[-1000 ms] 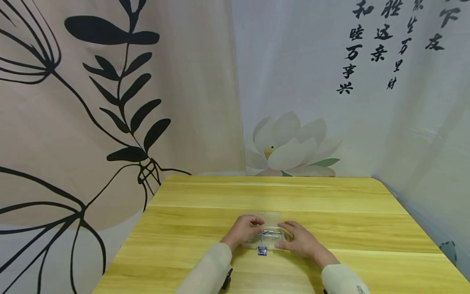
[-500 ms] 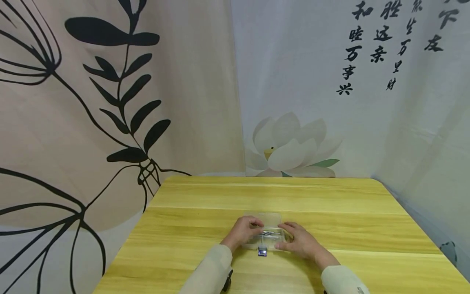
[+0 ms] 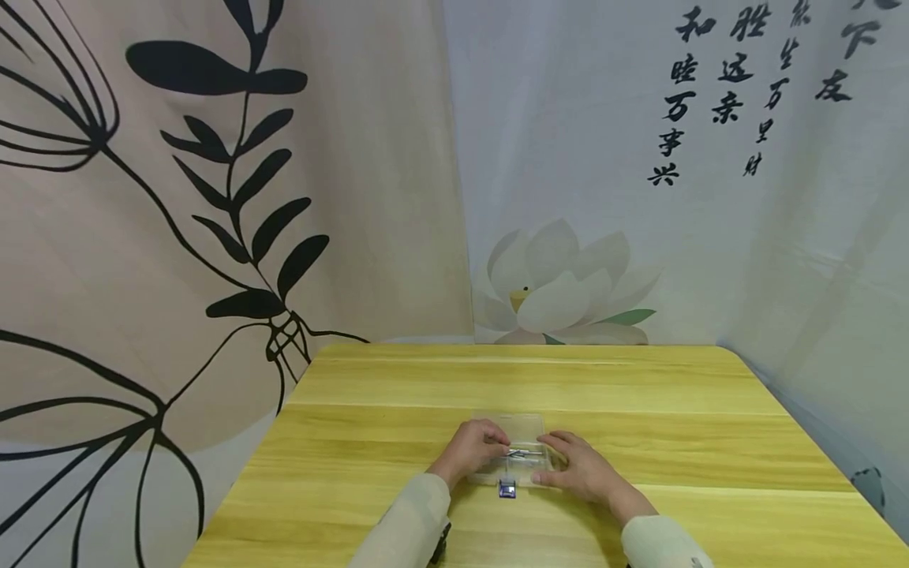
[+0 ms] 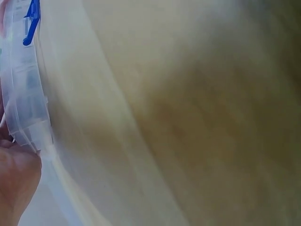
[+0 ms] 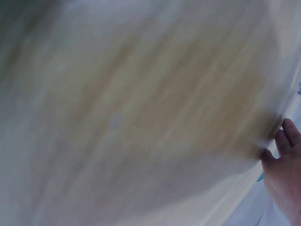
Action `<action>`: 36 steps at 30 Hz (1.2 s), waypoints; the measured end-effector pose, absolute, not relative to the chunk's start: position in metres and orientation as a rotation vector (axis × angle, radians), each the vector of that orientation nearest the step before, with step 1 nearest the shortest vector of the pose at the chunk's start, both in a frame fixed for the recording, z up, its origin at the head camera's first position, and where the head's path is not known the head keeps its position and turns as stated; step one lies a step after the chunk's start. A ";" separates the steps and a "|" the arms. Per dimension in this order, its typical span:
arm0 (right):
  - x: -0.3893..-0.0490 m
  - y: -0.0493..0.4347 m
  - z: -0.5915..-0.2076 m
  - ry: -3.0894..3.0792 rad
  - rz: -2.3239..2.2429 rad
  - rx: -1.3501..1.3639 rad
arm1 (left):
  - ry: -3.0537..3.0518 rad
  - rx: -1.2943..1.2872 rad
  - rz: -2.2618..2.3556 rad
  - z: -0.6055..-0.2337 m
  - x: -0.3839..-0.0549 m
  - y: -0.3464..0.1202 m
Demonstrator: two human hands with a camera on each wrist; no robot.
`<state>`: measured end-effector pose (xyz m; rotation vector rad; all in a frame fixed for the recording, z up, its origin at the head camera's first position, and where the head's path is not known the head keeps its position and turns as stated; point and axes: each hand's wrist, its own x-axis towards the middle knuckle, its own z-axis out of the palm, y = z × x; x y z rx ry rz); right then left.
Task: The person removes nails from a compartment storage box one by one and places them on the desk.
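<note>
- Clear plastic box (image 3: 525,476), compartmented; resting on wooden table (image 3: 625,394), between both hands.
- Clear lid (image 3: 524,426); folded back at far side of box.
- Thin metallic pieces (image 3: 527,454); inside box, kind too small to tell.
- Blue latch (image 3: 507,490); at near edge of box.
- Left hand (image 3: 470,450); at left side of box, fingertips beside metallic pieces; pinching or merely touching, impossible to tell.
- Right hand (image 3: 581,467); grasping right side of box, thumb toward near corner.
- Printed cloth (image 3: 561,166); hanging well beyond box.

That beige cloth hanging (image 3: 383,197) has a black leafy-stem print (image 3: 263,175). Whitish cloth (image 3: 568,142) beside it's got a pale lotus flower (image 3: 564,292).
</note>
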<state>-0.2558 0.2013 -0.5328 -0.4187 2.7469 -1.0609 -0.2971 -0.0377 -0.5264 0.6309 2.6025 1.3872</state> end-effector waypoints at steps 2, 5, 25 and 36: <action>-0.256 0.201 -0.533 2.747 -1.059 -0.419 | 2.597 0.641 1.390 -0.527 -0.298 -0.039; -0.256 0.201 -0.534 2.752 -1.058 -0.416 | 2.578 0.642 1.387 -0.527 -0.300 -0.040; -0.255 0.199 -0.534 2.768 -1.054 -0.433 | 2.624 0.755 1.216 -0.525 -0.308 -0.042; -0.255 0.200 -0.533 2.775 -1.030 -0.441 | 2.652 0.766 1.117 -0.523 -0.312 -0.039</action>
